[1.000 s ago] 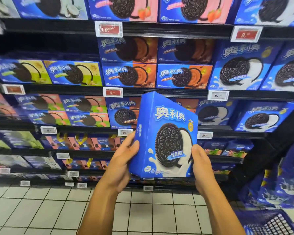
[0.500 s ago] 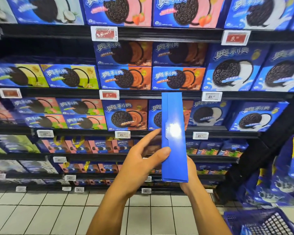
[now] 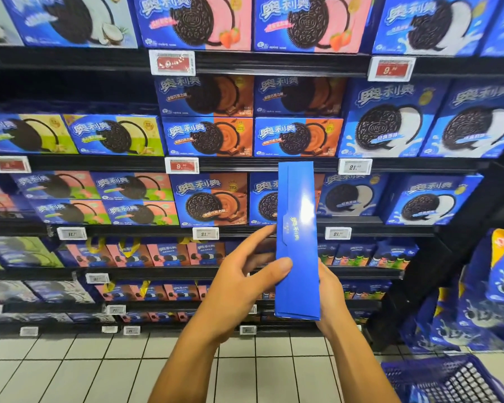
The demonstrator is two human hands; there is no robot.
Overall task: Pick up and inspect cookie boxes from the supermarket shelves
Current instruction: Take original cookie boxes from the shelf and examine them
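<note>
Left thumb (image 3: 277,264) presses the narrow blue side of the box (image 3: 297,242), index finger stretched up along its left edge, other fingers curled behind. Left hand (image 3: 245,283) grips the box from the left. Right hand (image 3: 329,298) mostly hidden behind the box; its fingers wrap the lower right side and base, closed on it. Both forearms come up from the bottom of frame.

Box is upright, held edge-on to the camera in front of the shelves (image 3: 274,164), so only the slim side panel shows: plain blue, glare patch in the middle, small yellow print running lengthwise. Top of the box sits level with the shelf lip carrying the price tags (image 3: 182,165).

Behind it: rows of blue cookie boxes, face out. Chocolate ones (image 3: 210,203) directly left of the held box, white-cream ones (image 3: 434,200) to the right, strawberry ones (image 3: 198,21) on the top row, green and yellow ones on the left. Smaller packs on the lower shelves, blurred.

White tiled floor (image 3: 70,370) below. Blue basket (image 3: 448,379) at bottom right, just right of the right forearm. Blue printed bags (image 3: 483,295) stacked at the right edge.
</note>
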